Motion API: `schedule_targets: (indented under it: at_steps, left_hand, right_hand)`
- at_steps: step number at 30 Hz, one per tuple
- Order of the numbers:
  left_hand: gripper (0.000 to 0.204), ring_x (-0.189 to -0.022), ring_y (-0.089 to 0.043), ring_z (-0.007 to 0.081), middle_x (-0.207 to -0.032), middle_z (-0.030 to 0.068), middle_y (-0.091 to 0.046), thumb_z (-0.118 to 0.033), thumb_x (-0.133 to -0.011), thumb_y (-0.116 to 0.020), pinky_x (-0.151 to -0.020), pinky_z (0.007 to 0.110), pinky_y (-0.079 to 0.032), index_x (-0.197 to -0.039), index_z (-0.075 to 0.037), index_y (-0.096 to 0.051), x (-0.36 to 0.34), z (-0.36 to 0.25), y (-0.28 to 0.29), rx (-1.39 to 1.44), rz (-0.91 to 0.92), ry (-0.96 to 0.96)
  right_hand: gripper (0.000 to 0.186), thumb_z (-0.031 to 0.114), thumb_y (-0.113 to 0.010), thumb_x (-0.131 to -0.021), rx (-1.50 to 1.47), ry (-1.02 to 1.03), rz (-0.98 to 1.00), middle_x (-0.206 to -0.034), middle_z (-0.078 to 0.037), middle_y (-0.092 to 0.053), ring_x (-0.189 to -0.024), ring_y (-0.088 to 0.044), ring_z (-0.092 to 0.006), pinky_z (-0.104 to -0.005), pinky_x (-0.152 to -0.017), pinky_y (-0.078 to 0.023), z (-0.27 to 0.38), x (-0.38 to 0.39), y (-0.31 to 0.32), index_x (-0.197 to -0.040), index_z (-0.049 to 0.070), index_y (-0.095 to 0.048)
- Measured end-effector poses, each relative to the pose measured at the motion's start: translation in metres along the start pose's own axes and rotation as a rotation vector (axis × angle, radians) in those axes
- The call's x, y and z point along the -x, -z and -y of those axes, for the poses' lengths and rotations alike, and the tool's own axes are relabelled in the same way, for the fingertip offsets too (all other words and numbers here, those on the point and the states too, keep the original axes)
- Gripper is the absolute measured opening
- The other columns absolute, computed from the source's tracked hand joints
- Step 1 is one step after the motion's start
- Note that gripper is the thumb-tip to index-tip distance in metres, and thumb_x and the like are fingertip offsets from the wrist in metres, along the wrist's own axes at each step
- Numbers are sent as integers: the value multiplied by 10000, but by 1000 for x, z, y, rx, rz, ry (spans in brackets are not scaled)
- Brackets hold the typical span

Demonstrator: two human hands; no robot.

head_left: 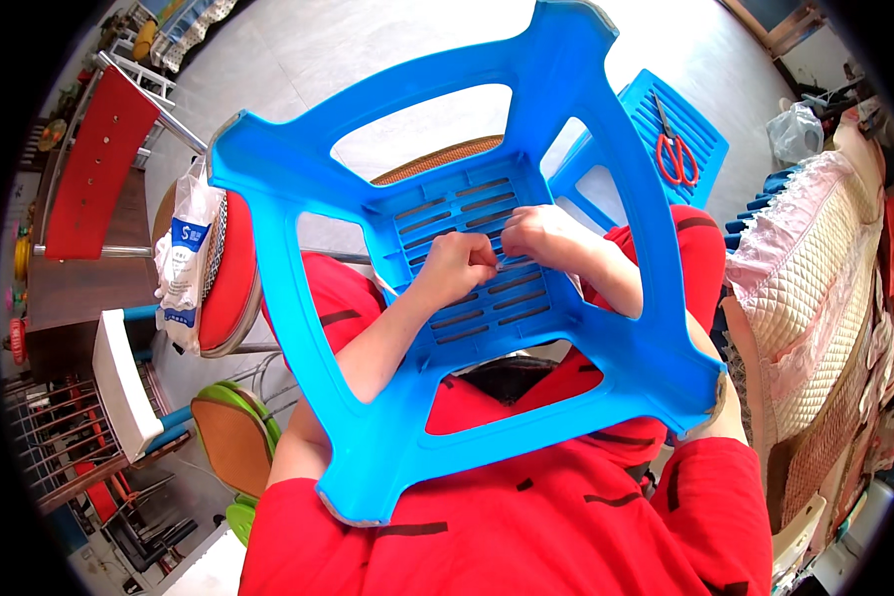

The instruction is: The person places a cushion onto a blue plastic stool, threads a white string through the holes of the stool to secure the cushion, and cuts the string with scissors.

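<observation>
An upturned blue plastic stool rests on my lap with its legs toward me. Both forearms reach through its side openings to the underside of the slotted seat. My left hand is closed in a pinch near the middle slats. Beside it, my right hand has its fingers curled and pressed together over the slats. A tiny pale bit shows between the two hands, too small to name. What else the fingers grip is hidden.
Red-handled scissors lie on another blue stool at the upper right. At the left, a white plastic bag sits on a red chair. A quilted cover drapes over furniture at the right.
</observation>
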State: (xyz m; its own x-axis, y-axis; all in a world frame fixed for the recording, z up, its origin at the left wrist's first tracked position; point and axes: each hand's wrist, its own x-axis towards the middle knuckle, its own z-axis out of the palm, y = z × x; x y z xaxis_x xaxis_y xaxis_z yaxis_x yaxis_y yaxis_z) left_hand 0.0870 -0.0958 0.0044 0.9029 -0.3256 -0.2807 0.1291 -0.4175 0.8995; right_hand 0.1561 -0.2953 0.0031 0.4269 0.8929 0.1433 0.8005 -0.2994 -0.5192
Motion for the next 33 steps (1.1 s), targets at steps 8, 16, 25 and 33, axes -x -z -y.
schedule_targets:
  at_steps: [8, 16, 25, 33]
  left_hand:
    - [198, -754, -666, 134, -824, 91, -706, -59, -753, -683, -694, 260, -522, -930, 31, -692, -2, 4, -3, 51, 42, 6]
    - [184, -768, -638, 134, -835, 83, -697, -100, -745, -667, -728, 272, -497, -867, 34, -699, -8, 5, -8, 23, 73, 86]
    - [125, -731, -584, 120, -764, 56, -651, -80, -735, -612, -683, 261, -453, -801, 17, -655, -8, 10, -16, 256, -57, 73]
    - [107, -739, -584, 107, -773, 45, -649, -70, -764, -614, -687, 247, -455, -827, 11, -643, -4, 3, -15, 152, -65, 21]
  right_hand:
    - [66, 116, -643, -754, -76, -59, -104, -786, -66, -632, -778, -637, -284, -384, -696, -529, 3, 9, -2, -777, 109, -705]
    - [81, 85, -644, -740, 131, -7, -17, -801, -86, -618, -793, -648, -287, -380, -702, -534, 5, -1, 9, -789, 83, -708]
    - [89, -34, -640, -789, -553, -528, -65, -715, -97, -671, -616, -667, -162, -282, -571, -553, 10, -10, 13, -854, -18, -698]
    - [101, -23, -669, -754, -567, -567, -6, -706, -100, -678, -639, -677, -144, -269, -586, -553, 3, -12, 9, -849, -38, -699]
